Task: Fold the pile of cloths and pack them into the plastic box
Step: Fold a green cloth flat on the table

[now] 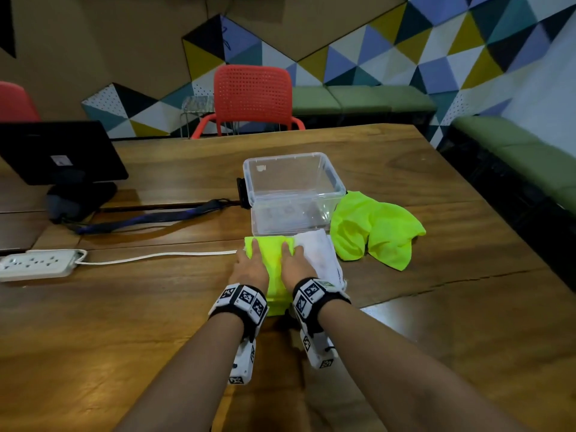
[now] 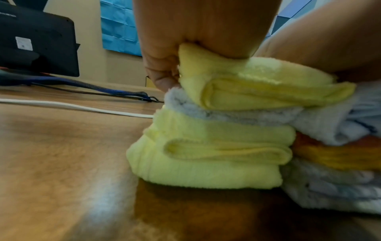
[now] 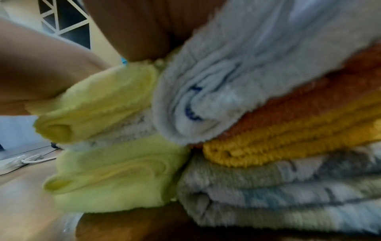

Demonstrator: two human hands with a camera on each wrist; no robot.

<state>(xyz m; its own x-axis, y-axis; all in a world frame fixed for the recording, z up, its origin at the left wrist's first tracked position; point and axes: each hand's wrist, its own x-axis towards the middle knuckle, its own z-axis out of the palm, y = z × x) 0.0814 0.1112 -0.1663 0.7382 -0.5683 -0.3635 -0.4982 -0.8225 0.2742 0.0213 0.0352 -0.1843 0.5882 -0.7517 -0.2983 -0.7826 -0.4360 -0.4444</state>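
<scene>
A folded yellow-green cloth [image 1: 272,260] tops a stack of folded cloths on the wooden table, just in front of the clear plastic box [image 1: 290,219]. My left hand [image 1: 249,266] and right hand [image 1: 296,263] lie side by side on it, fingers straight, pressing down. A folded white cloth [image 1: 318,254] sits against its right side. The left wrist view shows the top yellow cloth [image 2: 247,84] under my palm, a second yellow cloth [image 2: 206,154] lower down. The right wrist view shows pale blue [image 3: 226,81], orange [image 3: 288,130] and grey layers. An unfolded neon green cloth [image 1: 377,229] lies right of the box.
A white power strip [image 1: 37,263] and its cable [image 1: 156,255] run along the table to my left. A black monitor [image 1: 59,151] and a blue strap [image 1: 149,216] lie at the far left. A red chair [image 1: 252,98] stands beyond the table.
</scene>
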